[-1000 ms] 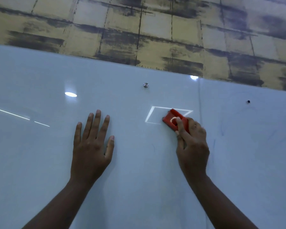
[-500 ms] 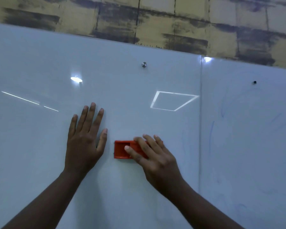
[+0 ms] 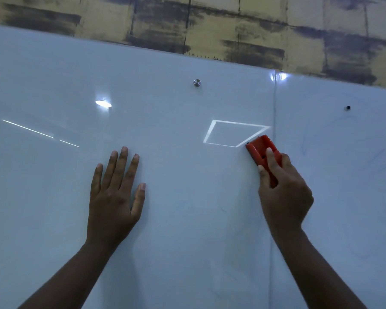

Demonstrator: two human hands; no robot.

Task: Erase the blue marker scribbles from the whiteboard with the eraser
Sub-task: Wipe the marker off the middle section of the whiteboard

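Plainly, from the head view, we have one view to work from, and it looks down our arms at a glossy pale-blue whiteboard (image 3: 187, 219) fixed to a wall of yellow, dark-streaked blocks (image 3: 210, 25). Our right hand (image 3: 283, 192) has its grip closed round a small red plastic block eraser (image 3: 260, 148): thumb along the left edge, fingers curled over the back, the lower half of the eraser hidden in the palm. It sits flat against the board just left of the vertical panel seam (image 3: 274, 175), its upper end touching the corner of a bright rectangular light reflection (image 3: 232, 133). Our left hand (image 3: 116, 197) lies flat on the board, fingers straight and spread, holding nothing, well apart from the eraser.

We judge the eraser light and rigid, its plastic shell a little slick, so the long sides are the place to hold it, as the hand does now, with the palm pressing down. The board looks hard and very slippery; the pad should glide with little drag.

Faint blue marker scribbles (image 3: 303, 150) show on the panel right of the seam, with fainter traces lower down, so we judge work remains there. A round metal mounting stud (image 3: 196, 82) sits above.
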